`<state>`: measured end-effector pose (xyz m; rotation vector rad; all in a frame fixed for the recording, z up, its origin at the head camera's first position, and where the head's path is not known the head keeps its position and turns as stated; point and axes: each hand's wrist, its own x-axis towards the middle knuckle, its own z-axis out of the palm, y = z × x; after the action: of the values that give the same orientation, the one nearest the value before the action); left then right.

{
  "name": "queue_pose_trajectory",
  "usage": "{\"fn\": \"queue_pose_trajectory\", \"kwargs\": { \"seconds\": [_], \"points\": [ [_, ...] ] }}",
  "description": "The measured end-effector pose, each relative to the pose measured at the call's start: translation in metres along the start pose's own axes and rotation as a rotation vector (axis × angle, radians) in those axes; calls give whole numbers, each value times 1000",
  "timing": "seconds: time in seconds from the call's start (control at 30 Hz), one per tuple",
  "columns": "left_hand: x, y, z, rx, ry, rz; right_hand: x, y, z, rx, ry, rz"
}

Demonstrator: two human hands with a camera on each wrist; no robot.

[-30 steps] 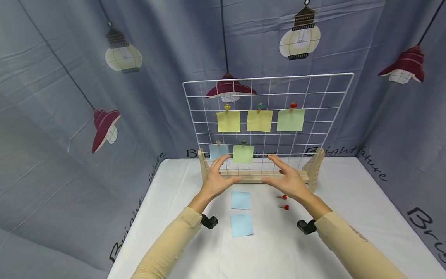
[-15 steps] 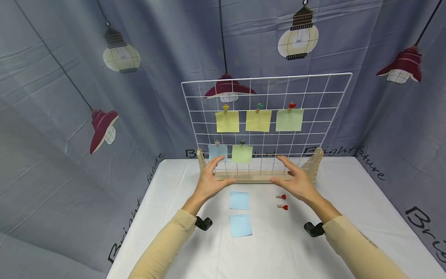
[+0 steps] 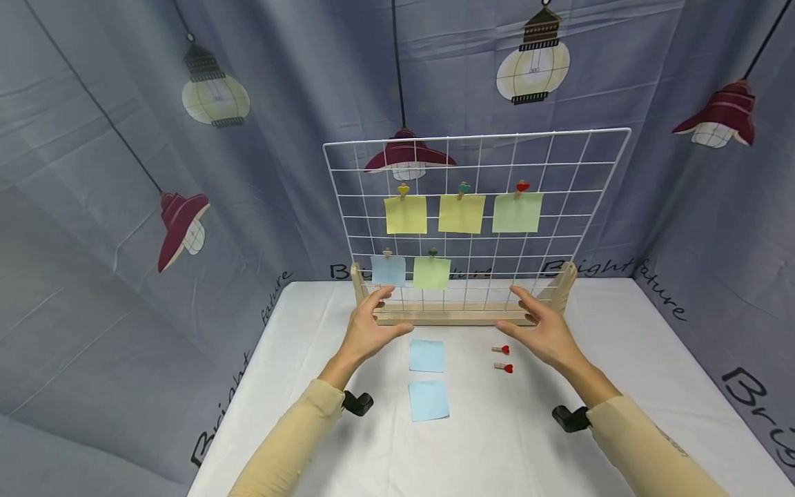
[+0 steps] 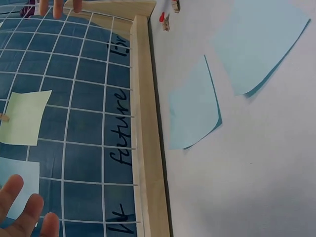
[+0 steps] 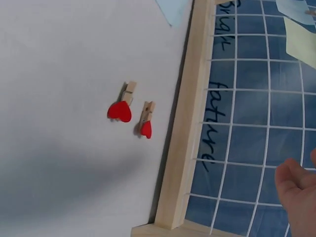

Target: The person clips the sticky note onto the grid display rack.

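My left hand (image 3: 366,331) hovers before the lower left of the white wire grid (image 3: 478,238), thumb and fingers spread apart, holding nothing. Opposite it, my right hand (image 3: 546,335) is held up near the grid's right side, likewise spread and bare. On the grid's lower row hang a blue note (image 3: 388,270) and a green note (image 3: 431,273), each on a small clothespin. Two blue sticky notes, a far one (image 3: 426,355) and a near one (image 3: 428,401), lie on the table between the hands. Two red heart clothespins (image 5: 120,109) (image 5: 146,127) lie left of my right hand.
Two yellow notes (image 3: 406,215) (image 3: 462,214) and a pale green note (image 3: 517,212) hang on the grid's upper row from heart clothespins. A wooden stand (image 3: 447,317) carries the grid on the white table (image 3: 484,449). A printed curtain (image 3: 279,172) surrounds the table.
My hands have drawn apart, the left moving left and the right moving right. The notes and clothespins have stayed in place.
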<state>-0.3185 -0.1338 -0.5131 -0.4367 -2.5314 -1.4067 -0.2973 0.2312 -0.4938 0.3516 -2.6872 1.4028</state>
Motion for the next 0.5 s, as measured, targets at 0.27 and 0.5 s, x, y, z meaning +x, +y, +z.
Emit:
{"fn": "queue_pose_trajectory", "kwargs": {
  "seconds": [0.27, 0.5],
  "points": [
    [-6, -6, 4, 2, 25, 7, -5, 5, -1, -6, 37, 4],
    [-12, -11, 6, -20, 16, 2, -9, 12, -1, 3, 45, 17]
  ]
}}
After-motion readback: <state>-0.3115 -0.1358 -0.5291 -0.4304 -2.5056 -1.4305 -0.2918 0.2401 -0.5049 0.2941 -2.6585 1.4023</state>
